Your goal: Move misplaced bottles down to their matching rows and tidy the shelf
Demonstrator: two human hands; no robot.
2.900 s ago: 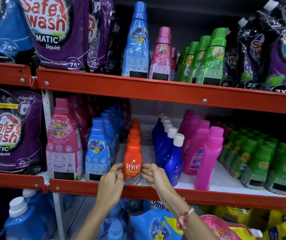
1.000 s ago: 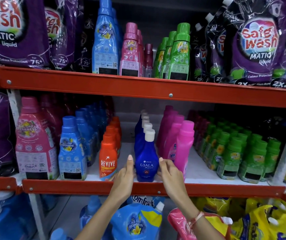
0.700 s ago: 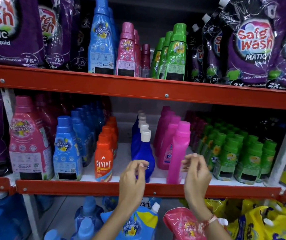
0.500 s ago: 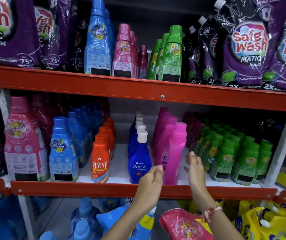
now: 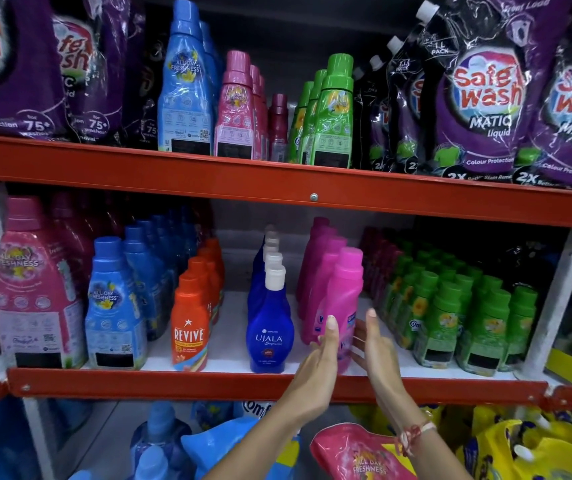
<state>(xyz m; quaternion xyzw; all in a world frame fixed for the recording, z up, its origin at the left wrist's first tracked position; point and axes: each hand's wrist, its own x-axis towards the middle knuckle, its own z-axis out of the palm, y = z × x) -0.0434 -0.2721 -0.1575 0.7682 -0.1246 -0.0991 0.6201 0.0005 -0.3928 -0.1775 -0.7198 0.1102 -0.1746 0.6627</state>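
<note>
On the middle shelf a bright pink bottle stands at the front of its row. My left hand lies flat against its left side and my right hand against its right side, fingers straight, cupping it between the palms. A dark blue Ujala bottle fronts the row to the left, and an orange Revive bottle the row beyond that. On the upper shelf stand tall blue, pink, small maroon and green bottles.
Green bottles fill the middle shelf's right part; blue and large pink ones stand at its left. Purple Safe Wash pouches flank the upper shelf. Pouches and blue jugs crowd the level below.
Both hands left the orange bottle, then the blue Ujala bottle, and moved right. They now close in on either side of the front pink bottle.
</note>
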